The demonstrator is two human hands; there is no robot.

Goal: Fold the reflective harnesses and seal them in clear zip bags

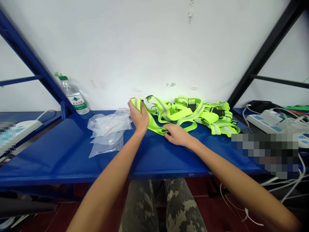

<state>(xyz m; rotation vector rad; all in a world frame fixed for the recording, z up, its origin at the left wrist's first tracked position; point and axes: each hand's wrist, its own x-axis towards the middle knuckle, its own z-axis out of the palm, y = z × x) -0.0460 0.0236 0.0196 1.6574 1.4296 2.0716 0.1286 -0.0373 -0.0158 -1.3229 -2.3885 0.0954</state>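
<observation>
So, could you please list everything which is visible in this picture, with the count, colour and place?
Reflective straps: several, yellow-green and grey, table's back right
Buckles: at least two, black, among straps
Zip-lock bags: several, clear, left of straps
Water bottle: one, clear, green cap, back left
Table: one, blue, centre
Wall: one, white, behind
Frame bars: several, blue left, black right
Power strips: at least two, white, both sides
Cables: several, white, both sides
Far-right clutter: unclear, mixed colours, partly pixelated
Floor: one, dark red, below
Trousers: one pair, camouflage, below table
Left hand: one, bare, gripping strap
Right hand: one, bare, gripping strap
</observation>
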